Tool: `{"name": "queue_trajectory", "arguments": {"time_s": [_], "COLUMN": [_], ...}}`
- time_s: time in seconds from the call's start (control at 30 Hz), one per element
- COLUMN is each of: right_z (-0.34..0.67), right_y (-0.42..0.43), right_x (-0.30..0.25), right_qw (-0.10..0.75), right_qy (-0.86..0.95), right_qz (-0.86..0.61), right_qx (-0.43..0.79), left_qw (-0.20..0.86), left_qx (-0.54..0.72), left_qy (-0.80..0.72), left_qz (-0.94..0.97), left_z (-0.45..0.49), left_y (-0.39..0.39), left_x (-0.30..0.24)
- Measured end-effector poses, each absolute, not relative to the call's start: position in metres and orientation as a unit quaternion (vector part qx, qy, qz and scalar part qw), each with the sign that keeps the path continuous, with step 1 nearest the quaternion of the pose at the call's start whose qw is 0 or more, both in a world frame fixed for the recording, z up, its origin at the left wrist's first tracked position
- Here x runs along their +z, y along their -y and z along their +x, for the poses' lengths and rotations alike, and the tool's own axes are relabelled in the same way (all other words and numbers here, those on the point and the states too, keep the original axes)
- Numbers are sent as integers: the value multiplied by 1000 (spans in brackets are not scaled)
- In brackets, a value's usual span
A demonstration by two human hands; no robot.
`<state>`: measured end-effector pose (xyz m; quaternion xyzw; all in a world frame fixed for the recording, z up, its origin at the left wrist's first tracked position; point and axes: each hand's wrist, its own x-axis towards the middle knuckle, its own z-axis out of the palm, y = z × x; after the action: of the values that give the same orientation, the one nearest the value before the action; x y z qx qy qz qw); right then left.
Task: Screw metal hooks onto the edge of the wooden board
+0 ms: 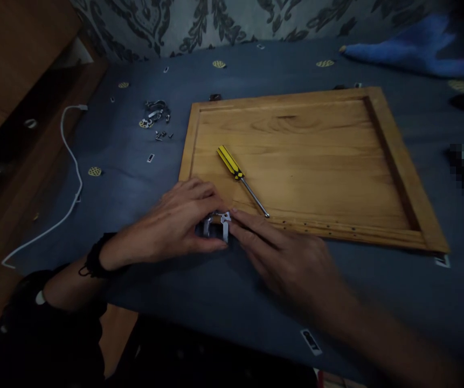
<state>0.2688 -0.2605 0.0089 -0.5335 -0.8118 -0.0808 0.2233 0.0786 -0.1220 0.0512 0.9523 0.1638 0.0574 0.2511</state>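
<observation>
A wooden cabinet door [316, 161] lies flat on a blue-grey cloth, its recessed panel facing up. At its near left corner sits a metal hinge [217, 222]. My left hand [175, 226] curls over the hinge from the left, its fingers pinched on the metal. From the right, my right hand [284, 258] meets it, fingertips pressed against the hinge's other side. A screwdriver [242, 180] with a yellow and black handle rests on the door panel just beyond my fingers, its tip pointing to the near right.
A small heap of metal fittings and screws [157, 116] lies on the cloth at the far left. A white cable [72, 161] trails along the left edge. A blue fabric item [413, 48] is at the far right, a wooden wall on the left.
</observation>
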Motion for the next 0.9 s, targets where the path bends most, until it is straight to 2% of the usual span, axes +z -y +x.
{"name": "queue_trajectory", "arguments": {"time_s": [0.1,0.53,0.7,0.9], "right_z": [269,270,269,268], "right_y": [260,261,262,262], "right_x": [9,6,9,8], "right_qw": [198,205,175,190], "right_qy": [813,817,820,820], "right_qz": [-538,-528,-535,-530], "right_qx": [-104,-102,-107,-100], "left_qw": [246,201,189,210], "left_qx": [67,52,64,69], "left_qy": [-155,-165,-175,-178], "left_qz": [954,964,964,959], "left_z": [75,78,80,79], "left_y": [117,123,128,129], "left_x": [54,48,46,49]}}
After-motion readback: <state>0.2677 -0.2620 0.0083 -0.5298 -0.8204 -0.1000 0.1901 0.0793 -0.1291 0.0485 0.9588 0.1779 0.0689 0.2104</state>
